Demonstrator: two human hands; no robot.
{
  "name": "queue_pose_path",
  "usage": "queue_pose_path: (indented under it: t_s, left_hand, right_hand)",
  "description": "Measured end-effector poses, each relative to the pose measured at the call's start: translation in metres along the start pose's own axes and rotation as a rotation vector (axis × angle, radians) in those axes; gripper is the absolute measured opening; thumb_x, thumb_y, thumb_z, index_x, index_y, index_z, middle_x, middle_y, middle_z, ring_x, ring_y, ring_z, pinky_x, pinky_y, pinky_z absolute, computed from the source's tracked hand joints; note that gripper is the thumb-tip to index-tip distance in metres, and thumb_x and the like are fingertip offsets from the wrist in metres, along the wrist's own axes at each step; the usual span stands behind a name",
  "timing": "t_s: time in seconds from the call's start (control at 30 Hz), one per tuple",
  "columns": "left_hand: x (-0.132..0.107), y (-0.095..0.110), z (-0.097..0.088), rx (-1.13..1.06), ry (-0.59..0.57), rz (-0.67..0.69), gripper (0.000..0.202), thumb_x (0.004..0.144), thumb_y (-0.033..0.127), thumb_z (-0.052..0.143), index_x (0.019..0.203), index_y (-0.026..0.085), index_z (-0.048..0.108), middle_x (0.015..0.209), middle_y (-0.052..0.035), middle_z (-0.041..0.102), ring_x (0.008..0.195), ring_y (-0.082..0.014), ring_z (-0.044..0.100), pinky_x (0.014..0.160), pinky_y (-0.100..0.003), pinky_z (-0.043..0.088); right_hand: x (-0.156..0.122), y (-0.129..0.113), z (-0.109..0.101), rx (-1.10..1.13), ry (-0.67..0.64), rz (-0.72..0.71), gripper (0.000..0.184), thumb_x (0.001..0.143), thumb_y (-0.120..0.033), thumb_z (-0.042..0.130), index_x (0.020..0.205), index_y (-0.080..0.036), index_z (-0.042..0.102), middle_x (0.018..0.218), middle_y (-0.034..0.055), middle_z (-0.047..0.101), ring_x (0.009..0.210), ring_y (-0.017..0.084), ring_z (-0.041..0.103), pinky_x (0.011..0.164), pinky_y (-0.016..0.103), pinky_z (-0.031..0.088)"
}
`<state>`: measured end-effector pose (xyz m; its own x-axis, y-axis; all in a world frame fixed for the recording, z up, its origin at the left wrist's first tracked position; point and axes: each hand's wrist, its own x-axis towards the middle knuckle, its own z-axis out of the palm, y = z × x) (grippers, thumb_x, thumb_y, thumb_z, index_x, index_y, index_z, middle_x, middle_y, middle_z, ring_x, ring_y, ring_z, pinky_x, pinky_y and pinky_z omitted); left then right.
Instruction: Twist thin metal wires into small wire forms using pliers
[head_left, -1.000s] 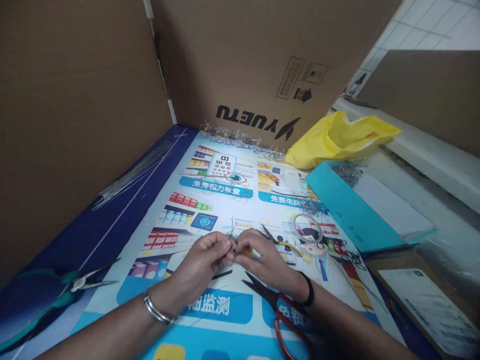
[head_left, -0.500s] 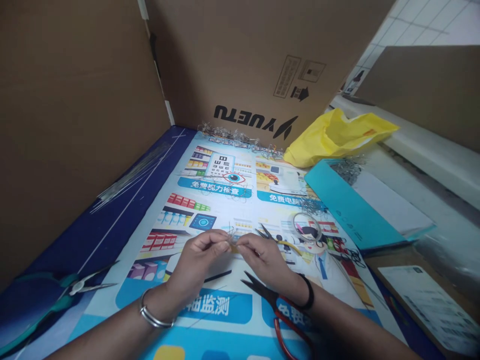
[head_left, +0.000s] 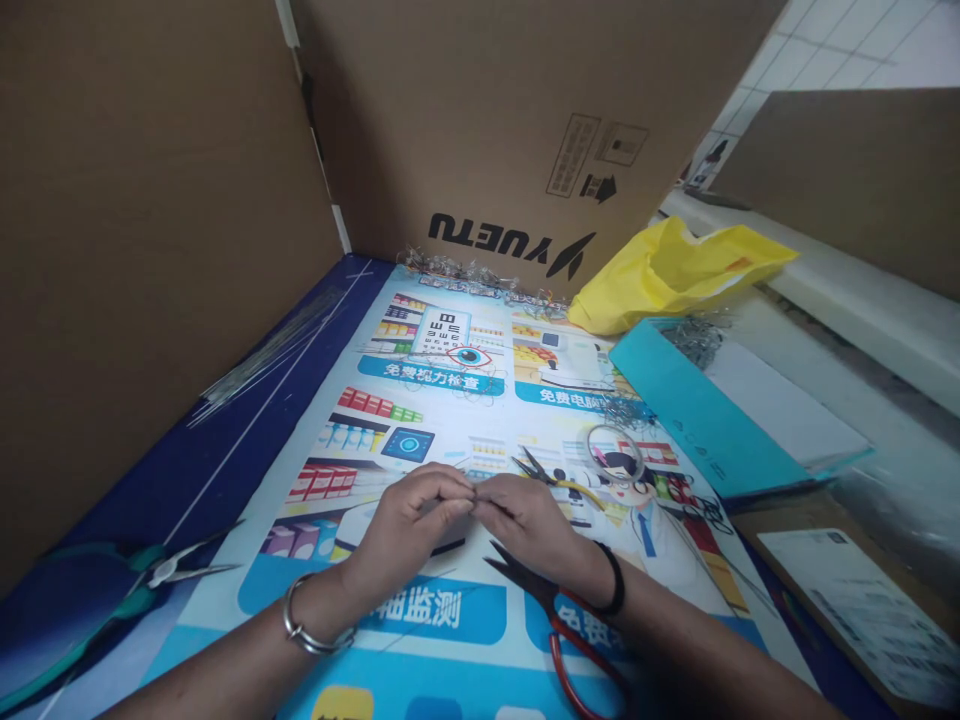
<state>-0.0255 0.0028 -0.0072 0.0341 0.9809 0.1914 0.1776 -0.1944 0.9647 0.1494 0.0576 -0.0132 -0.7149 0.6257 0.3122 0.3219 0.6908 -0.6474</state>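
Observation:
My left hand (head_left: 409, 525) and my right hand (head_left: 529, 525) meet fingertip to fingertip low over a printed poster mat (head_left: 450, 400). Both are pinched shut on a tiny thin wire piece (head_left: 476, 492) held between them; it is too small to see clearly. The left wrist wears a metal bangle (head_left: 304, 625), the right a black band (head_left: 616, 580). Red-handled scissors (head_left: 559, 625) lie just under my right wrist. Small yellow-handled pliers (head_left: 555, 478) rest beyond my right hand.
Cardboard walls stand at the left and back. Green-handled pliers (head_left: 112, 595) lie at the left, thin straight wires (head_left: 262, 350) along the left wall. A tape roll (head_left: 616, 447), a teal folder (head_left: 697, 410), a yellow bag (head_left: 675, 270) and wire heaps (head_left: 480, 272) lie beyond.
My hands have sunk a little toward the mat and closed together; the small wire sprig that stood up between the fingers no longer shows.

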Motion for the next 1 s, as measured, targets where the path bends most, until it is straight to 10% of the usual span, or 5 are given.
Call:
queue_pose_path:
  t_s: [0.37, 0.8, 1.0]
  left_hand:
    - [-0.005, 0.008, 0.003, -0.038, 0.073, 0.008, 0.009, 0.078, 0.019, 0.060, 0.076, 0.020, 0.069, 0.085, -0.0032, 0.066, 0.083, -0.0147, 0.061, 0.079, -0.027, 0.047]
    - [-0.001, 0.004, 0.003, -0.339, 0.112, -0.331, 0.017, 0.075, 0.032, 0.065, 0.072, 0.016, 0.063, 0.073, -0.0021, 0.062, 0.073, -0.0157, 0.055, 0.072, -0.029, 0.044]
    - [-0.001, 0.003, 0.004, -0.199, 0.137, -0.255, 0.013, 0.077, 0.030, 0.061, 0.075, 0.016, 0.063, 0.096, -0.0053, 0.065, 0.093, -0.0189, 0.057, 0.085, -0.030, 0.041]
  right_hand:
    - [-0.001, -0.008, -0.004, 0.288, 0.019, 0.114, 0.023, 0.088, -0.028, 0.047, 0.074, -0.017, 0.060, 0.068, 0.0008, 0.061, 0.063, 0.011, 0.056, 0.059, 0.020, 0.041]
    - [0.007, -0.006, -0.011, 0.225, 0.071, 0.191, 0.019, 0.082, -0.028, 0.054, 0.068, -0.017, 0.060, 0.065, 0.0004, 0.059, 0.062, 0.011, 0.052, 0.060, 0.023, 0.040]
    - [0.007, -0.008, -0.026, 0.337, -0.153, 0.260, 0.017, 0.079, -0.026, 0.058, 0.066, -0.016, 0.061, 0.060, -0.0014, 0.056, 0.055, 0.009, 0.049, 0.051, 0.019, 0.037]
